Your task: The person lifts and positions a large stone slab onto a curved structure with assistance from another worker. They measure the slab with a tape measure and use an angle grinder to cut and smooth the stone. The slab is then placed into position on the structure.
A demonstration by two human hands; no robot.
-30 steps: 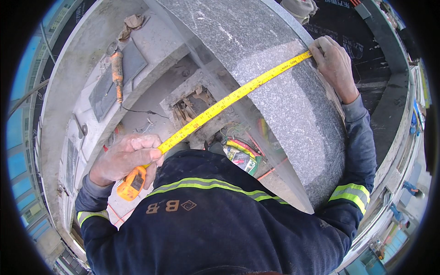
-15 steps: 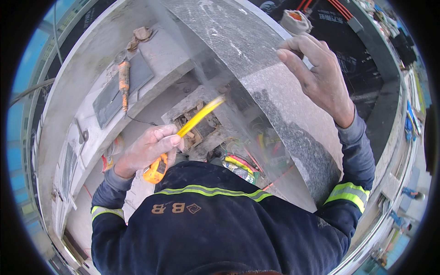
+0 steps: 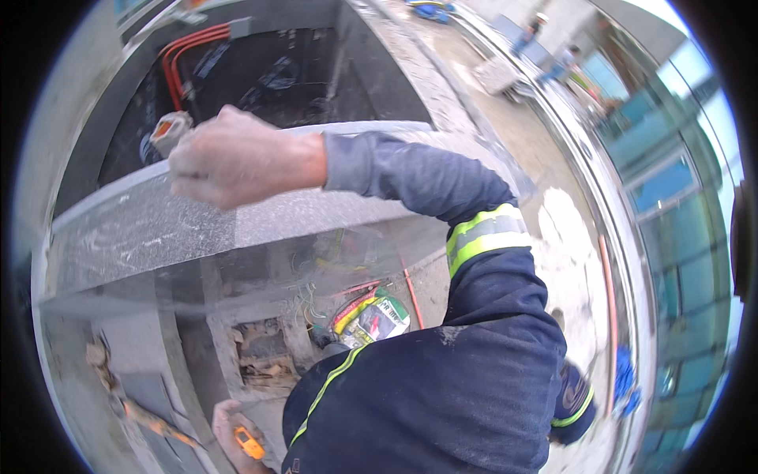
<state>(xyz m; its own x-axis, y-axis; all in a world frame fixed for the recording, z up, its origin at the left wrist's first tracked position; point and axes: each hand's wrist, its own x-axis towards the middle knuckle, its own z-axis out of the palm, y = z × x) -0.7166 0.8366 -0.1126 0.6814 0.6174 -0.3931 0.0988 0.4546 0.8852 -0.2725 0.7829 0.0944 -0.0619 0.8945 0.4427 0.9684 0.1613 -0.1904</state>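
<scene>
My right hand (image 3: 237,160) is curled into a loose fist above a long speckled grey stone slab (image 3: 142,241). Its fingers are bent and slightly blurred, and anything inside them is hidden. Low on the left, my left hand (image 3: 227,423) grips an orange tape measure (image 3: 249,442). No drawn-out blade shows from it now. Between the slab and my body, a square opening (image 3: 264,359) with rubble lies in the concrete floor. A colourful bag (image 3: 375,317) stands beside it.
An orange power tool (image 3: 158,425) lies by a dark tile (image 3: 150,391) on the left ledge. Beyond the slab, red conduits (image 3: 192,38) and a wrapped pipe end (image 3: 170,130) stand in a black-lined recess. Two people (image 3: 527,35) are far off near a glass facade (image 3: 683,245).
My view has swung to the right. My right hand has gone from partly spread to curled. The yellow blade that stuck out of the tape measure no longer shows.
</scene>
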